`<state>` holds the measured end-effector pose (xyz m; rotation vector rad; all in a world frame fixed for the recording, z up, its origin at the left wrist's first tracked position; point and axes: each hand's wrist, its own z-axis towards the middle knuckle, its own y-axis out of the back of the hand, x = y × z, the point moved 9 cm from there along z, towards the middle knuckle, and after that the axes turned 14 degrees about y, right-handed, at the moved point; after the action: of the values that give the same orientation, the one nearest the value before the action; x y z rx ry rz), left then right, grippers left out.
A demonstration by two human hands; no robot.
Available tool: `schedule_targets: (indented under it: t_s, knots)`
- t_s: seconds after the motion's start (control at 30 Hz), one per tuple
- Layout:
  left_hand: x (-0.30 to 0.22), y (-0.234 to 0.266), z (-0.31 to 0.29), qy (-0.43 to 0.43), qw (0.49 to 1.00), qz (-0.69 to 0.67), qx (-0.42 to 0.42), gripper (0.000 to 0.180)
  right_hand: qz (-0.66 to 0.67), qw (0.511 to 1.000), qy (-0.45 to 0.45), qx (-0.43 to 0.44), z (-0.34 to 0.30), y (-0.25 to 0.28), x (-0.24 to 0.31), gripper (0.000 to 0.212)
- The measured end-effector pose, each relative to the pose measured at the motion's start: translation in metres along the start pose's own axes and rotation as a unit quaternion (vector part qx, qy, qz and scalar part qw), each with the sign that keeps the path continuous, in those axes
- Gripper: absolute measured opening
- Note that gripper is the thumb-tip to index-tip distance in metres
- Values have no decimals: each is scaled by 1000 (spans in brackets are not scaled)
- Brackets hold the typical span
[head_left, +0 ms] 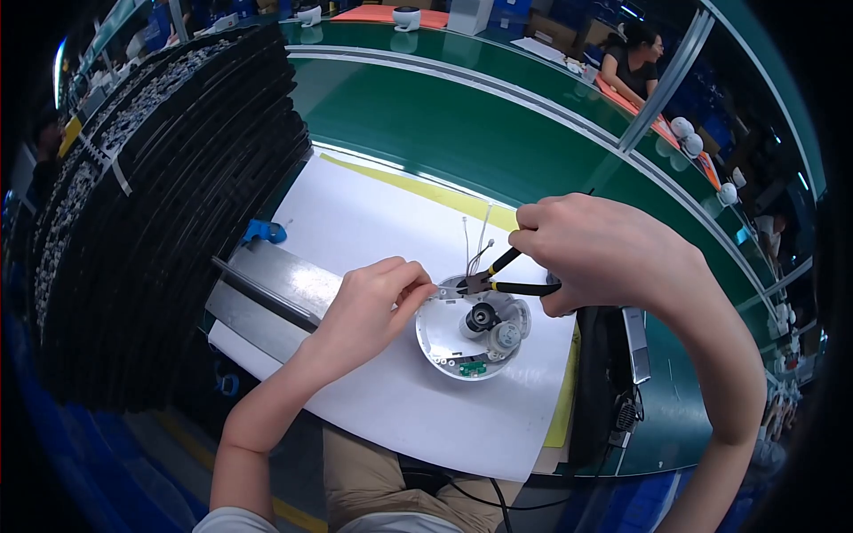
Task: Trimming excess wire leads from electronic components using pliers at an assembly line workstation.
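A round white plastic housing [434, 349] lies open side up on a white sheet [364, 204]. Inside it are a black lens barrel [482, 317], a silvery motor [506, 335] and a small green circuit board [473, 367]. My right hand [591, 253] grips diagonal cutters [506, 274] with black and yellow handles spread apart, their jaws at the housing's far rim. Thin wires with white plugs [465, 222] rise beside the jaws. At the rim's left, my left hand [378, 302] pinches a thin whitish strip or wire end close to the cutter tips; its kind is unclear.
Tall stacks of black trays [195, 151] stand at the left. Near them lie a metal plate [275, 280] and a blue tool [265, 231]. A green conveyor belt [426, 124] runs behind the sheet. A black device [600, 382] sits to the right. Another person [635, 67] sits beyond the belt.
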<state>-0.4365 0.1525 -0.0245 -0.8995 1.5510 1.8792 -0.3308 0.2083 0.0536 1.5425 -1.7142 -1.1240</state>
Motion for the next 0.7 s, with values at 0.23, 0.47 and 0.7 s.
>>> schedule_targets:
  t_s: [0.23, 0.47, 0.7]
  knots:
    - [1, 0, -1, -3, 1000, 4, -2, 9, 4, 1000, -2, 1, 2, 0, 0, 37]
    - [0, 0, -1, -8, 1000, 8, -3, 9, -2, 1000, -3, 13, 2, 0, 0, 36]
    - [-1, 0, -1, -14, 1000, 15, -9, 9, 2, 999, -8, 32, 5, 2, 1, 32]
